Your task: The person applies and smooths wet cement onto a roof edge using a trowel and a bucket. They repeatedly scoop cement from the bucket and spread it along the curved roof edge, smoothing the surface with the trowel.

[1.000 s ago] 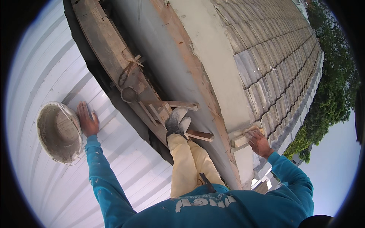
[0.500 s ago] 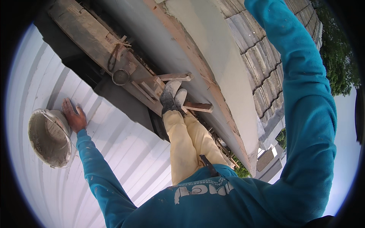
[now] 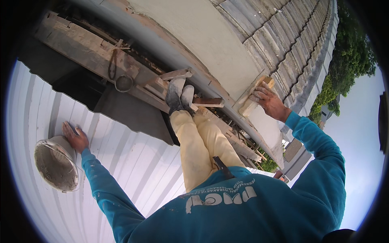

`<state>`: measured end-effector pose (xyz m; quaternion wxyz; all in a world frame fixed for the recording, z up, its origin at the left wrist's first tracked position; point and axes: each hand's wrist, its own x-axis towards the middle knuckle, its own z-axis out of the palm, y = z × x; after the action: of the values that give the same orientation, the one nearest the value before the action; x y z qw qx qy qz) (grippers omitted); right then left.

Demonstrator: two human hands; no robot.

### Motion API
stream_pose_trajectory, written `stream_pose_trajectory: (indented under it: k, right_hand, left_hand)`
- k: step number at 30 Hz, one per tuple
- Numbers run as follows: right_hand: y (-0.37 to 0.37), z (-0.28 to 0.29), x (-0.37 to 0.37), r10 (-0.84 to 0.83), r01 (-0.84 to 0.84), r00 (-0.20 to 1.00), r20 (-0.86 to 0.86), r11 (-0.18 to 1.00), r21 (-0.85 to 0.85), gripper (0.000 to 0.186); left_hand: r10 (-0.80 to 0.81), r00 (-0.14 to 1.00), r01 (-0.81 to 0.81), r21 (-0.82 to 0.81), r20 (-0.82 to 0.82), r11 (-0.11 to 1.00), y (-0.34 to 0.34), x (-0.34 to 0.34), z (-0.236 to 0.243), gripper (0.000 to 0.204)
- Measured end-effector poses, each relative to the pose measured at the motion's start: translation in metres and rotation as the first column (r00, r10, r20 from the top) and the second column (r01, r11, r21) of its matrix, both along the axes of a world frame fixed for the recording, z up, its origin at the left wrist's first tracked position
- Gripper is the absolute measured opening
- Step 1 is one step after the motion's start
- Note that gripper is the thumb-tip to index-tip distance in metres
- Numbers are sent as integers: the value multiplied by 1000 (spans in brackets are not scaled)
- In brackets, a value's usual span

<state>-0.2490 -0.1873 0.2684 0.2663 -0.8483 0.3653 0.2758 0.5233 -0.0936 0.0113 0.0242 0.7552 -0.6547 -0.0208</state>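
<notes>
My left hand [image 3: 75,137] lies open on the white corrugated metal sheet [image 3: 137,158], with fingers apart, right beside a cement-stained bucket [image 3: 55,162] that holds some grey residue. My right hand [image 3: 270,103] grips a pale wooden float [image 3: 251,103] against the smooth grey plastered band [image 3: 219,42] along the edge of the tiled roof. Below me my feet [image 3: 180,97], in grey-smeared dark footwear, rest among timber planks and short battens.
Weathered roof tiles [image 3: 279,40] run along the upper right. A long plank [image 3: 83,44] holds a small round container [image 3: 123,83] and a looped cord tool. A dark opening [image 3: 93,93] borders the metal sheet. Trees [image 3: 352,48] and sky lie past the roof edge.
My right arm swung up out of view and has come back, with the float now higher than a second ago. The camera view has shifted; my left hand stays by the bucket.
</notes>
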Motion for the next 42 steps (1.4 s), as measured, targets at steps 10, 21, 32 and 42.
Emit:
stream_pose_trajectory:
  k: [10, 21, 32, 42]
  right_hand:
    - [250, 66, -121, -259, 329, 907, -333, 929, 172, 42]
    - [38, 8, 59, -647, 657, 742, 177, 648, -386, 50]
    - [111, -52, -33, -853, 825, -362, 377, -481, -296, 46]
    - [-27, -104, 104, -802, 954, -228, 553, -298, -38, 45]
  left_hand:
    - [86, 996, -85, 7, -19, 996, -1, -7, 8, 62]
    - [145, 989, -145, 62, 4, 987, 0, -9, 12, 64]
    - [141, 990, -139, 66, -31, 988, -1, -14, 16, 64]
    - [184, 983, -182, 89, -20, 979, -4, -16, 23, 69]
